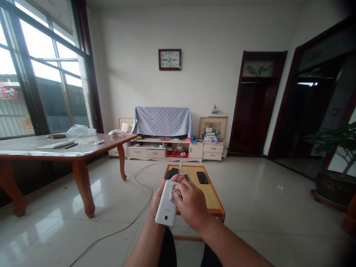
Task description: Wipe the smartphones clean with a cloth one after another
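From the head camera, the left hand (156,202) cradles a white slab-shaped plastic phone (167,203) from behind while the right hand (190,205) pinches a small crumpled grey cloth (174,191) against it; held loosely above the low wooden table (211,196), it could slip. Beyond the table: dark phones (202,177), glossy tiles, a cable.

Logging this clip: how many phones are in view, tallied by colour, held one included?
White phone, held in the left hand, right hand on it: 1
Dark phones on the small wooden table: 3 ()
Total: 4
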`<state>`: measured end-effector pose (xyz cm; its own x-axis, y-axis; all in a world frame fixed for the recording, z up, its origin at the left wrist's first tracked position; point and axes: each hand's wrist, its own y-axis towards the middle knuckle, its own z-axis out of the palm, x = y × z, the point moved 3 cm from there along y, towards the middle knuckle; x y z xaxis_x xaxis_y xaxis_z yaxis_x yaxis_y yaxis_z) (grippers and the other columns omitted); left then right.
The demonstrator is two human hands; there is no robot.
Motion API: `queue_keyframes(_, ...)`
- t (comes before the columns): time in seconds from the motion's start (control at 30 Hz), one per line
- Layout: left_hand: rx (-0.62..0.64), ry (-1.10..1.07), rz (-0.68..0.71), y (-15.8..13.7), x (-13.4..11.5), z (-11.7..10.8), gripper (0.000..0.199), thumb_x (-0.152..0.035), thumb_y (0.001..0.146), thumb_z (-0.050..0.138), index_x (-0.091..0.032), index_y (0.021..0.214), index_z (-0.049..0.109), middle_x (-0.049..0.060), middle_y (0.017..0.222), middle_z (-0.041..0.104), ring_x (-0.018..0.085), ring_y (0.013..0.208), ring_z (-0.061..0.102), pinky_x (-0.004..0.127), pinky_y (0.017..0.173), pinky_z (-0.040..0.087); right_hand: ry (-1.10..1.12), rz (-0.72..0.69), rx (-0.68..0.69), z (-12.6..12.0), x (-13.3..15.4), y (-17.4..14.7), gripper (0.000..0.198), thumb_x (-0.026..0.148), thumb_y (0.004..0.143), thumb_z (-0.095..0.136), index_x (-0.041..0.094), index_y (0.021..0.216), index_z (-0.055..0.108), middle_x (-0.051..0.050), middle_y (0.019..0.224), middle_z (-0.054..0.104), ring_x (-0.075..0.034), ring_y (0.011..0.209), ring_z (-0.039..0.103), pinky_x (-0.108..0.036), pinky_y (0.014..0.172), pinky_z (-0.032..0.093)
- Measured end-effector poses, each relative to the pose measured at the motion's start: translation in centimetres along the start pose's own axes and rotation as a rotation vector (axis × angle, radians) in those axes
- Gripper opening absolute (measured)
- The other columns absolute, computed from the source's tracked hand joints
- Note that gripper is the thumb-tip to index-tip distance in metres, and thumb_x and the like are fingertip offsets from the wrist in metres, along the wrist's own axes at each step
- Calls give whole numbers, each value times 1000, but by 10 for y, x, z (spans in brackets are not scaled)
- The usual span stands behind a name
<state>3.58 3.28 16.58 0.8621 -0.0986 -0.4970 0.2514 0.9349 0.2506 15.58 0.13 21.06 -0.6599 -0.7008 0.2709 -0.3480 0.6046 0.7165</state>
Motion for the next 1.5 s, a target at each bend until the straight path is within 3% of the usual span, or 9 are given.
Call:
queue_keyframes(0.13,42,-18,34,-1,-1,-3,50,-45,102,40,-17,139,55,12,152,52,26,146,41,42,123,29,69,-95,81,9,10,-13,7,20,87,69,23,84,64,0,90,66,-19,88,59,-30,74,37)
queue_keyframes(0.33,61,-58,63,-4,-1,-6,57,-49,100,39,-11,141,53,15,152,51,28,149,34,43,125,24,23,51,-50,8,-9,0,5,18,89,64,22,86,65,-3,90,66,-20,88,59,-29,75,37)
queue_keyframes(0.53,108,-85,145,-5,-3,-12,53,-40,101,38,-18,148,45,12,159,41,27,151,29,45,126,19,173,-16,71,19,9,-27,9,17,83,70,24,84,64,0,87,65,-18,86,59,-28,74,38)
queue_keyframes(0.77,199,-90,139,-1,-5,-22,54,-44,101,33,-22,149,46,9,161,39,25,153,24,45,127,15,292,128,-66,17,-12,-6,5,17,87,65,22,87,65,-1,87,66,-17,83,60,-26,76,41)
queue_keyframes(0.93,236,-130,146,-6,-7,-23,56,-47,102,29,-23,151,42,8,163,34,24,154,22,42,128,12,361,66,29,30,5,-38,11,13,82,68,22,86,63,1,85,65,-16,81,59,-26,73,39)
queue_keyframes(1.13,71,-105,129,-4,7,-21,56,-38,100,39,-22,154,37,11,159,41,26,150,31,46,126,20,394,146,-38,29,-9,-33,11,11,83,63,21,87,61,0,87,62,-16,83,58,-26,75,41)
queue_keyframes(1.27,-5,-122,114,0,14,-27,56,-38,98,45,-25,153,39,10,156,46,28,147,38,50,124,26,341,107,-99,33,-18,-33,14,9,80,62,21,87,60,-3,96,59,-19,94,57,-30,83,43)
queue_keyframes(1.37,-96,-148,126,3,13,-46,53,-34,97,48,-23,148,46,11,151,52,28,144,44,47,122,34,346,91,-66,47,-18,-51,17,7,77,59,21,87,57,-2,94,58,-18,89,56,-29,80,44)
queue_keyframes(1.5,-304,-154,125,7,14,-82,39,-23,92,53,-17,129,62,14,134,66,30,133,57,43,111,49,422,227,-53,63,-32,-67,17,7,76,55,21,86,57,-1,88,59,-17,81,57,-27,74,43)
